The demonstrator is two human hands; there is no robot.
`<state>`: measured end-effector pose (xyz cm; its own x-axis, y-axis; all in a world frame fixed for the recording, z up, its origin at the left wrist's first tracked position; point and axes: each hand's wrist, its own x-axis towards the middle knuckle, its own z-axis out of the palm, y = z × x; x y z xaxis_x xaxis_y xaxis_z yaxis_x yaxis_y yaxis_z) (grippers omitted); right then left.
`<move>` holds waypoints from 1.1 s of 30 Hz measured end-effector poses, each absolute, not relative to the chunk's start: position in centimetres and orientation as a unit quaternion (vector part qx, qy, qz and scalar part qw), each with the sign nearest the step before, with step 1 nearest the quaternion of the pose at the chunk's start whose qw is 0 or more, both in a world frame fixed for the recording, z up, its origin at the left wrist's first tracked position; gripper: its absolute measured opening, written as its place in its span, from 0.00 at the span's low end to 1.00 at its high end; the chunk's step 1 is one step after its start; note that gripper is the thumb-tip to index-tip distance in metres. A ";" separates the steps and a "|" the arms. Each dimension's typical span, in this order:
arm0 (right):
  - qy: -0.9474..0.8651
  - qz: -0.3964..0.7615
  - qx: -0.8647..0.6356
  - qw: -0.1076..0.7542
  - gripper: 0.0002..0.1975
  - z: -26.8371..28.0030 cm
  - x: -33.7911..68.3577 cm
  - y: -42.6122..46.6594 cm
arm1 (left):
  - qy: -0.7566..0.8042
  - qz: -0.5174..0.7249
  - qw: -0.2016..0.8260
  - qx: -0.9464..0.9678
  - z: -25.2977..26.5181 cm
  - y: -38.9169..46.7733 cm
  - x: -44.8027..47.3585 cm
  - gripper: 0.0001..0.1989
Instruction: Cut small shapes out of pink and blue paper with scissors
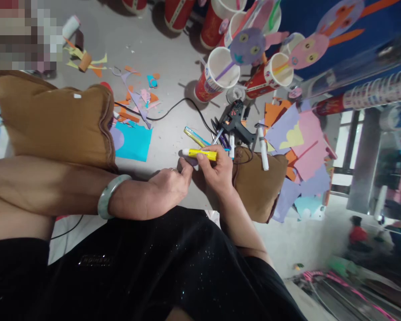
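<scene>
In my right hand (218, 169) is a short yellow marker (205, 154) with a white end pointing left, held between thumb and fingers. My left hand (169, 189), with a jade bangle (108, 196) on the wrist, is closed just below that white end. Its fingertips press together near a small purplish patch; what they hold, if anything, is hidden. Just beyond my right hand lie a black hot glue gun (237, 122), a yellow-and-blue pen-like stick (195, 136) and a white marker (262, 149).
Brown cushions lie at left (53, 118) and right (260, 183). Paper scraps (142, 96) and a blue sheet (133, 141) are on the table. Red paper cups (210, 82) with paper animal faces (247, 47) stand behind. Coloured paper (310, 147) is piled at right. A black cord (173, 104) crosses the table.
</scene>
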<state>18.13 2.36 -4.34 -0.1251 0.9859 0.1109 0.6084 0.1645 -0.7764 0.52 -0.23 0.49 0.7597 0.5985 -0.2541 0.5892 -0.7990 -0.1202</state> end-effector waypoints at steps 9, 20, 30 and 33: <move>-0.700 0.290 -0.563 0.330 0.10 -4.4 18.0 2.4 | -0.313 0.150 0.023 -0.937 0.7 -0.3 0.6 0.30; -0.678 0.306 -0.571 0.346 0.10 -4.5 18.2 2.4 | -0.314 0.172 0.002 -0.934 1.2 -0.1 0.7 0.33; -0.661 0.307 -0.589 0.348 0.11 -4.7 18.4 2.4 | -0.323 0.159 -0.030 -0.932 1.1 -0.1 0.6 0.31; -0.684 0.305 -0.578 0.323 0.10 -4.5 18.3 2.4 | -0.330 0.183 -0.075 -0.923 1.6 0.2 0.7 0.31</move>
<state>18.34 2.43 -4.53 -0.1224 0.9885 0.0893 0.5951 0.1451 -0.7905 0.71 0.25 1.58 0.7147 0.5825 -0.3872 0.6372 -0.7705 0.0171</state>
